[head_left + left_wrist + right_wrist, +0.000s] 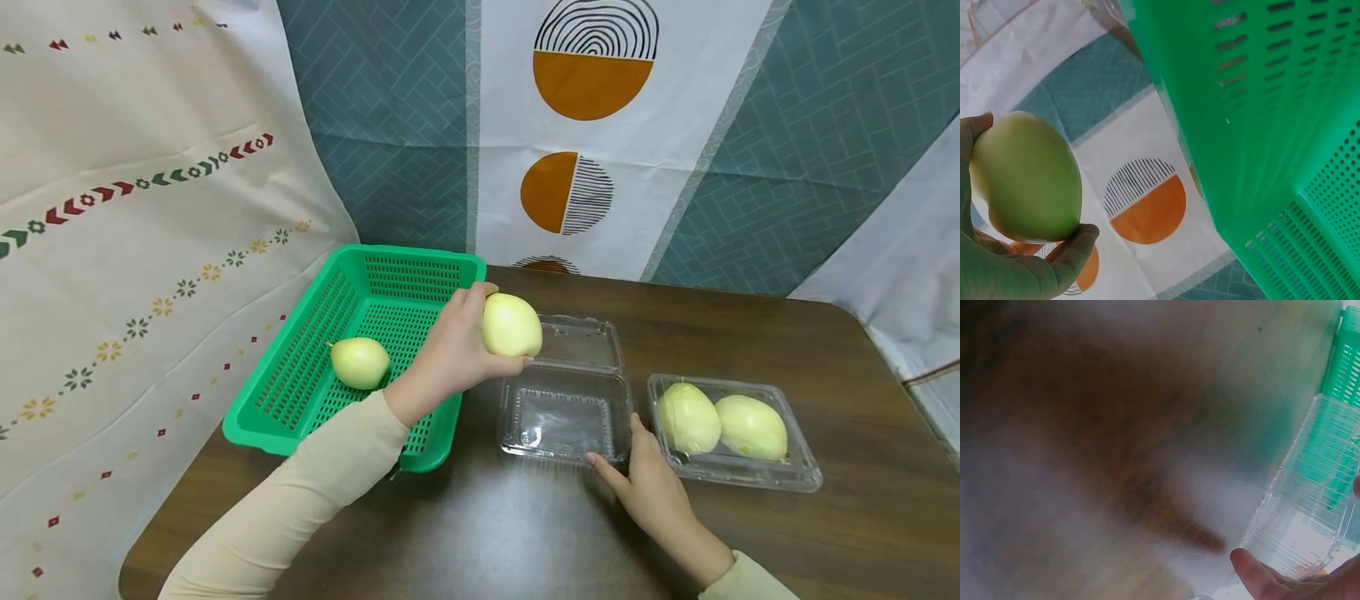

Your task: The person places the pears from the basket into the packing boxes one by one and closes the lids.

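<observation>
A pale yellow-green pear is held in my left hand, raised above the table between the basket and an open clear plastic container. The left wrist view shows thumb and fingers on opposite sides of the pear. My right hand holds the near right corner of the clear container, thumb at its front edge and a finger along its right side. In the right wrist view the thumb lies at the container's ribbed wall. The container's hinged lid lies back, away from me.
Left on the table stands a green perforated basket with one pear inside. To the right, a second clear container holds two pears. A patterned cloth hangs behind the brown table.
</observation>
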`<state>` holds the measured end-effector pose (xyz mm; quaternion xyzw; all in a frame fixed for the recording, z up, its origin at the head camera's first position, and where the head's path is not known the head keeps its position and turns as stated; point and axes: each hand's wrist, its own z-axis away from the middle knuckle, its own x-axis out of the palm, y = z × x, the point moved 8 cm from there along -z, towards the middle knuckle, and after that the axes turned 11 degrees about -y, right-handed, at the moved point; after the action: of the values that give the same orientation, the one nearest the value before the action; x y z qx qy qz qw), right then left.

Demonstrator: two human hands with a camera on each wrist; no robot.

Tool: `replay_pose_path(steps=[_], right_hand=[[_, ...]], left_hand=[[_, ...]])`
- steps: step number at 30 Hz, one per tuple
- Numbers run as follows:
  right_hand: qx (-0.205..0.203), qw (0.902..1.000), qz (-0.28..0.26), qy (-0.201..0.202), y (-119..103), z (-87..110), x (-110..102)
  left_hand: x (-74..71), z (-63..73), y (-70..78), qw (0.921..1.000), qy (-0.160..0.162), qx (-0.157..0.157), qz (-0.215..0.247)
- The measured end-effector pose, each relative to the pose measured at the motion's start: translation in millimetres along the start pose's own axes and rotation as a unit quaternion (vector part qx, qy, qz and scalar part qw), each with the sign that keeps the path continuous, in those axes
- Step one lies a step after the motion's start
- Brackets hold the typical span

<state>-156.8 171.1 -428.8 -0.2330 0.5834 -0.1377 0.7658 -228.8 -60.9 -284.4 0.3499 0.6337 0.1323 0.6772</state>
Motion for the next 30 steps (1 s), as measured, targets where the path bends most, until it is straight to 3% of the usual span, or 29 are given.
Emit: replay_pose_path(steps=[16, 30], right_hand=[[-0.003, 0.9999, -0.005, 0.010, 0, 0.9, -1], [-0.008, 0.9998, -0.001, 0.017, 1, 1.1, -2]], left_hand=[[26.9, -3.9, 27.8, 0.9975, -0.022, 0.054, -0.040], [42.9, -3.1, 47.1, 0.9936, -0.045, 0.073, -0.073]])
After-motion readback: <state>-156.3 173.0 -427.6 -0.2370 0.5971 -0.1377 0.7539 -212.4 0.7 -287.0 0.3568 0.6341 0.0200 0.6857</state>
